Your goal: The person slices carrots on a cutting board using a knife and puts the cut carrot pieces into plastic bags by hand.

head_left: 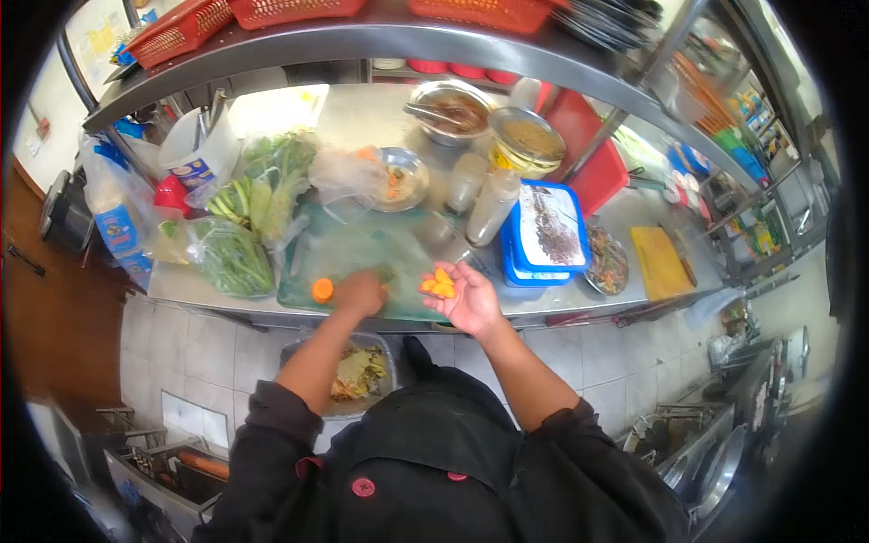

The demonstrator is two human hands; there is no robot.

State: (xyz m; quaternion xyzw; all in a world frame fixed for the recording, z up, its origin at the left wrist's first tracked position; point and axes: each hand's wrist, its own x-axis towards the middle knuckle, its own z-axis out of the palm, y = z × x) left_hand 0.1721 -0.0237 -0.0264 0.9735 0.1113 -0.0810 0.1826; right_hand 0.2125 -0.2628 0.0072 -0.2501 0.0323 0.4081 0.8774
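Note:
Orange carrot pieces [438, 285] lie on the palm and fingers of my right hand [472, 303], which is turned upward over the right front part of the green cutting board [317, 244]. My left hand [360, 294] is low over the board, back up; its fingers are blurred, and whatever is under them is hard to make out. Just left of that hand an orange carrot chunk [322, 290] rests on the board. Behind the board a metal bowl [415, 181] holds some orange bits, with a clear plastic bag [348, 181] beside it.
Bagged green vegetables [233, 258] lie left of the board. Two cloudy bottles [493, 208] and a blue tub [545, 233] stand to its right, then a plate of food [608, 261] and a yellow board [663, 262] with a knife. A scrap bin [360, 371] sits below the counter edge.

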